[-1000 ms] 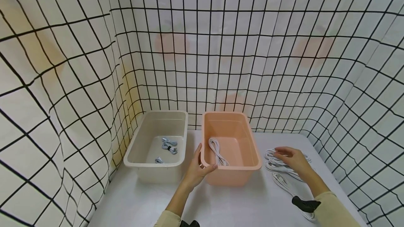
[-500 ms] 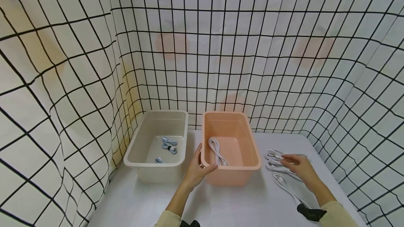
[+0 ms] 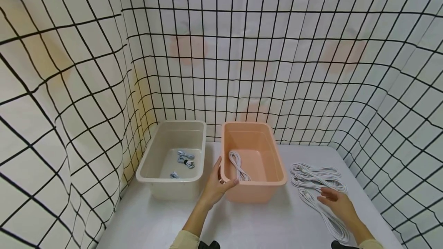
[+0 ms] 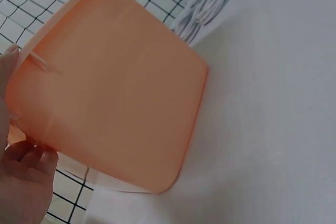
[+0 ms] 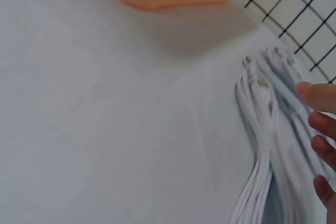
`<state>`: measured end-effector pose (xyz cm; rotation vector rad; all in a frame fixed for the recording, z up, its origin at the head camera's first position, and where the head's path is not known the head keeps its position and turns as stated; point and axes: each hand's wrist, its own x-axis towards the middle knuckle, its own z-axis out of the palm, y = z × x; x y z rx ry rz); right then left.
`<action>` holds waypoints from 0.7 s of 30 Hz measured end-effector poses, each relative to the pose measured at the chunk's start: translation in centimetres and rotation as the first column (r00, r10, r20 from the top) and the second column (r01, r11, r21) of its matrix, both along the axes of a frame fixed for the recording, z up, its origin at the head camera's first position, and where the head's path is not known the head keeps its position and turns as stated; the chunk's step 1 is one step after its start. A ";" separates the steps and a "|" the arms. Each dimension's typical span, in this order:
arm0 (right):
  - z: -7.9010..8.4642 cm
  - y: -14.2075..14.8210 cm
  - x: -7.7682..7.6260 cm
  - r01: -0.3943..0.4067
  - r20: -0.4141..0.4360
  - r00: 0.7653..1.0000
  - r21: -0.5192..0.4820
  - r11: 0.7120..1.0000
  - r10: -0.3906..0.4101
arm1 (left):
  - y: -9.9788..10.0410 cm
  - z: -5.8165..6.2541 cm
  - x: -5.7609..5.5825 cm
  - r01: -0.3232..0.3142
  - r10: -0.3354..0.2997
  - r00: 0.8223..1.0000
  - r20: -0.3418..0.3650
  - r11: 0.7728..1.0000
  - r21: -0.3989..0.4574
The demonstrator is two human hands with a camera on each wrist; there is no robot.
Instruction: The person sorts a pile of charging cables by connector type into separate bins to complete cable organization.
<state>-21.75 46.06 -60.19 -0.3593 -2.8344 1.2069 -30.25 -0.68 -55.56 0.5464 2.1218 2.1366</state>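
My left hand (image 3: 215,187) grips the peach plastic bin (image 3: 254,195) at its front left corner, thumb over the front rim and fingers along the left side. In the left wrist view, curled fingertips (image 4: 32,156) show under the bin's rim. Inside the bin lies one coiled white cable (image 3: 238,166). My right hand (image 3: 337,205) hovers at the right over coiled white cables, its fingers loosely bent and nothing between them. The nearest bundle (image 3: 322,212) stretches toward the front, and more coils (image 3: 313,176) lie behind it. The right wrist view has the bundled cable (image 5: 262,129) beside my fingertips.
Left of the peach bin stands a cream bin (image 3: 173,189) with several small cable bundles (image 3: 186,160) inside. Black netting (image 3: 256,68) over white cloth encloses the back and both sides of the white table (image 3: 263,226).
My right hand has drawn back from the rear coils toward the front right, uncovering them. My left hand and both bins stay in place.
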 end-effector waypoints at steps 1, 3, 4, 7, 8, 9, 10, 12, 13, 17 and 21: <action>-0.5 0.2 0.1 0.007 0.014 1.000 0.029 1.000 -0.007 | 0.0 0.0 0.0 -0.003 0.003 1.000 0.004 1.000 -0.006; -1.4 0.7 0.4 0.017 0.045 0.999 0.074 0.997 -0.021 | 0.1 0.0 0.0 -0.004 0.004 1.000 0.009 1.000 -0.009; -1.9 0.8 0.5 0.022 0.061 0.998 0.097 0.995 -0.028 | 0.1 0.1 0.1 -0.005 0.005 1.000 0.011 1.000 -0.010; -3.0 1.1 0.7 0.029 0.097 0.994 0.142 0.989 -0.043 | 0.1 0.1 0.1 -0.007 0.007 1.000 0.013 1.000 -0.006; -3.3 1.0 0.8 0.031 0.105 0.993 0.158 0.987 -0.048 | 0.1 0.2 0.1 -0.009 0.009 1.000 0.014 1.000 -0.003; -3.7 1.0 0.9 0.031 0.107 0.993 0.179 0.983 -0.051 | 0.1 0.2 0.1 -0.012 0.013 1.000 0.014 1.000 -0.002; -3.9 0.9 0.9 0.030 0.110 0.993 0.203 0.979 -0.053 | 0.1 0.1 0.1 -0.014 0.014 1.000 0.013 1.000 0.001; -4.2 0.7 1.0 0.030 0.113 0.992 0.242 0.970 -0.059 | 0.1 0.1 0.1 -0.014 0.014 1.000 0.009 1.000 0.002; -4.4 0.6 1.1 0.032 0.110 0.992 0.256 0.966 -0.063 | 0.2 0.1 0.1 -0.013 0.013 1.000 0.008 1.000 0.003; -4.6 0.2 1.3 0.016 0.071 0.997 0.271 0.963 -0.036 | 0.1 0.1 0.1 -0.008 0.008 1.000 0.011 1.000 0.001; -4.6 0.2 1.4 0.005 0.064 0.998 0.283 0.959 -0.024 | 0.2 0.0 0.1 -0.018 0.017 1.000 0.014 1.000 0.006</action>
